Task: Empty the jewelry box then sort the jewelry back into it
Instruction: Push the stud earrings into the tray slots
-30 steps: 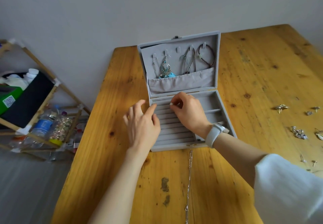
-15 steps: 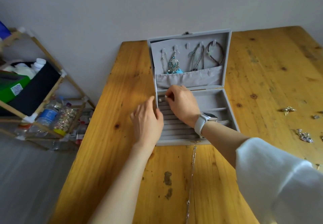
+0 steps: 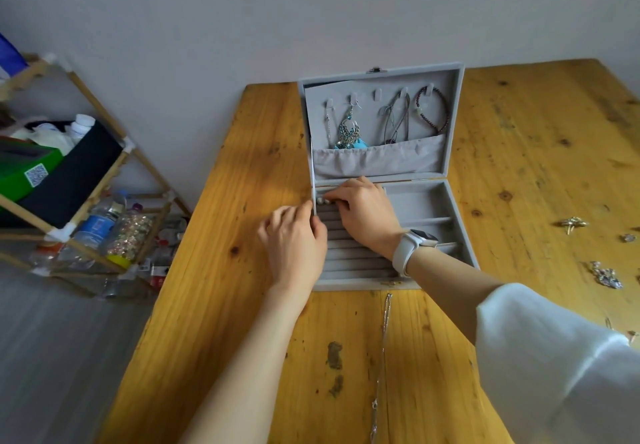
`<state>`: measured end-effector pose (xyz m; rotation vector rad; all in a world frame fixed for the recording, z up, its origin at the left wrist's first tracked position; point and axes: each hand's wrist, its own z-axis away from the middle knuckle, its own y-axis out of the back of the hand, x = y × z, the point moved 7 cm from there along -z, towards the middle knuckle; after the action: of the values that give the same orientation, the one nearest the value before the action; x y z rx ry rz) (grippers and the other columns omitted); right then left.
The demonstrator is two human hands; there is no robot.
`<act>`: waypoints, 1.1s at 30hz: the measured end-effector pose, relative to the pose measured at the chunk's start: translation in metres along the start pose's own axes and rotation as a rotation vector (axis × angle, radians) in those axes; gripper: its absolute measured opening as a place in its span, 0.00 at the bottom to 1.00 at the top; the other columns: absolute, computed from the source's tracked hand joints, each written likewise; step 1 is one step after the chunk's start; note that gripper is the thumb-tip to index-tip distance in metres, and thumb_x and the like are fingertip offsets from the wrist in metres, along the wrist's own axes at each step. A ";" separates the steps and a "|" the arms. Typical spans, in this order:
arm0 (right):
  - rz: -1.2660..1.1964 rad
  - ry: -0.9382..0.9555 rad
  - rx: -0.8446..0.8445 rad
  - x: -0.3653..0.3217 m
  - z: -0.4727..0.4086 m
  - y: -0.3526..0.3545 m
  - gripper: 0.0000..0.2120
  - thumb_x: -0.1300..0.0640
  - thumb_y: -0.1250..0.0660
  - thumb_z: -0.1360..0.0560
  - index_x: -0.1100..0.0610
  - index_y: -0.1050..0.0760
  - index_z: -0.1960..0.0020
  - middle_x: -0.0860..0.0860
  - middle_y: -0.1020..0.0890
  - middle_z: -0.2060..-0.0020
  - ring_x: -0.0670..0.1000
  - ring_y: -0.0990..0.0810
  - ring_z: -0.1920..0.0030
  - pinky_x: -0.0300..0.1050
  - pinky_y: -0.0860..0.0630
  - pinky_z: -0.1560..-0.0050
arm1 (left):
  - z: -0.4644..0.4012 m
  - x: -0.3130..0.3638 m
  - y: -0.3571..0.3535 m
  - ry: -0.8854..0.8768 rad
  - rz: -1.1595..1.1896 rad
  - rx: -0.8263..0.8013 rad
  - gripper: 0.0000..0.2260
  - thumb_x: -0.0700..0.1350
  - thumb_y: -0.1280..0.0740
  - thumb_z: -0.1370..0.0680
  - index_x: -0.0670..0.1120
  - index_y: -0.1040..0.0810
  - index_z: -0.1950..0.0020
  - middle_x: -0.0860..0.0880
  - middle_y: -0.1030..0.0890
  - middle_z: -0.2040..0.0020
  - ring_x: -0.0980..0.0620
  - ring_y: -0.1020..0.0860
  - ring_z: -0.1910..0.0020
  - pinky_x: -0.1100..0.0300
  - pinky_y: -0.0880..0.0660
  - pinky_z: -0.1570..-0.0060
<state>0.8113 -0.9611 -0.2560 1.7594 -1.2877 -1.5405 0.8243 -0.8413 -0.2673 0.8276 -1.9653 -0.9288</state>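
Note:
A grey jewelry box [image 3: 420, 201] lies open on the wooden table [image 3: 242, 305], its lid upright. In the lid hang a turquoise earring [image 3: 349, 131], thin cords [image 3: 396, 121] and a braided bracelet [image 3: 433, 111]. My right hand [image 3: 367, 215], with a white watch on the wrist, reaches across the ring rolls. It pinches a small pearl piece [image 3: 322, 201] at the top-left slot. My left hand [image 3: 294, 246] holds the box's left wall with curled fingers. A silver chain [image 3: 381, 357] lies on the table in front of the box.
Loose jewelry lies on the table at the right: a gold piece [image 3: 573, 223], a small stud [image 3: 628, 237] and a silver cluster [image 3: 606, 275]. A bamboo rack [image 3: 104, 180] with bottles and a green box [image 3: 24, 173] stands on the floor at the left.
My right hand has slid left along the top ring slot to the box's corner. My left hand has closed in on the box's left wall.

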 end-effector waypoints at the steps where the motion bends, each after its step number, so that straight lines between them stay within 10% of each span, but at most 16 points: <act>1: 0.008 -0.001 0.002 0.000 0.000 0.000 0.16 0.65 0.42 0.25 0.54 0.22 0.43 0.55 0.20 0.48 0.58 0.28 0.43 0.50 0.35 0.46 | 0.000 0.000 0.000 0.000 -0.004 0.002 0.12 0.42 0.36 0.26 0.43 0.21 0.43 0.44 0.18 0.49 0.43 0.25 0.44 0.43 0.36 0.43; 15: -0.176 -0.036 0.125 0.029 0.074 0.079 0.11 0.66 0.38 0.26 0.60 0.22 0.46 0.54 0.19 0.51 0.53 0.23 0.48 0.40 0.29 0.49 | 0.021 0.072 0.030 -0.202 0.137 0.167 0.15 0.43 0.42 0.28 0.44 0.22 0.45 0.45 0.22 0.46 0.46 0.25 0.48 0.52 0.33 0.51; 26: 0.110 -0.386 0.199 0.178 0.159 0.174 0.10 0.65 0.38 0.26 0.60 0.21 0.49 0.56 0.20 0.57 0.58 0.23 0.54 0.42 0.32 0.55 | 0.072 0.240 -0.059 -0.514 0.203 -0.452 0.16 0.44 0.40 0.22 0.44 0.29 0.35 0.47 0.27 0.37 0.46 0.30 0.38 0.50 0.32 0.40; 33: 0.241 -0.524 0.028 0.230 0.142 0.170 0.14 0.54 0.39 0.23 0.57 0.28 0.40 0.55 0.24 0.45 0.57 0.29 0.43 0.52 0.31 0.44 | 0.058 0.266 -0.100 -0.453 0.088 -0.530 0.18 0.48 0.42 0.20 0.46 0.32 0.32 0.49 0.29 0.38 0.48 0.34 0.40 0.53 0.34 0.40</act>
<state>0.6042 -1.2043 -0.2676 1.1898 -1.6955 -1.9114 0.6707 -1.0872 -0.2739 0.2359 -1.9512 -1.5943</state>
